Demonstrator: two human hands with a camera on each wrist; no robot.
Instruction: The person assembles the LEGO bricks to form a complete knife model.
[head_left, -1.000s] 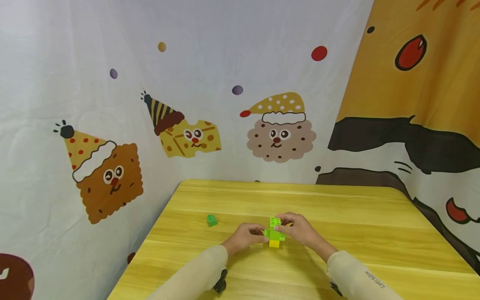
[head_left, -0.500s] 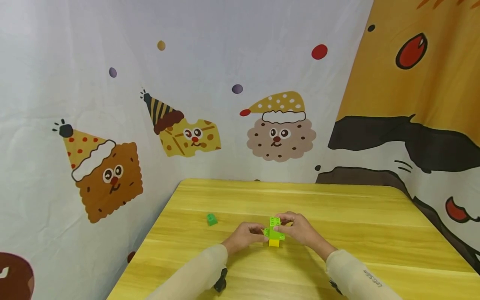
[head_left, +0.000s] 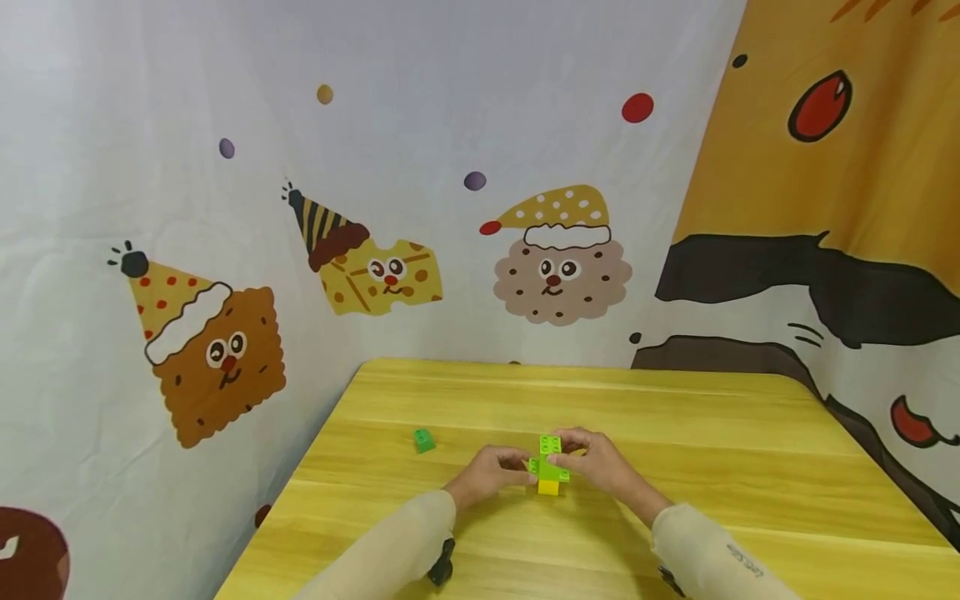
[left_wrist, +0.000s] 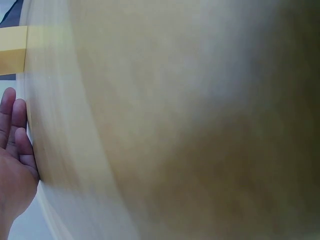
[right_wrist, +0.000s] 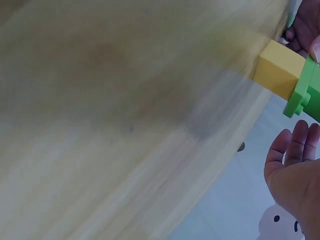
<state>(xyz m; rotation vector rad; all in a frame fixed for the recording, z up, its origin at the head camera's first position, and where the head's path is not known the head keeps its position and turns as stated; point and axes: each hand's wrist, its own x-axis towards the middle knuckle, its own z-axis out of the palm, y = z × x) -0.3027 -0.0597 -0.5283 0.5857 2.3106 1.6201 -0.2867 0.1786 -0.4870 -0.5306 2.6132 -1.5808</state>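
Note:
A stack of toy building bricks (head_left: 551,468) stands upright on the table between my hands. Its bottom brick (head_left: 548,487) is yellow, and light green bricks sit above it, jutting out to both sides. My left hand (head_left: 491,477) pinches the green part at the stack's left side. With the thumb in front and fingers behind, my right hand (head_left: 600,460) holds the upper green brick (head_left: 550,444). The right wrist view shows the yellow brick (right_wrist: 280,69) under a green one (right_wrist: 302,92), the left thumb against it. Right fingertips behind the stack are partly hidden.
A darker green brick (head_left: 423,441) lies by itself on the wooden table (head_left: 675,417), left of and beyond my left hand. Behind the table hangs a cloth (head_left: 420,125) printed with cartoon snacks. Dark wrist devices (head_left: 442,564) show below the sleeves.

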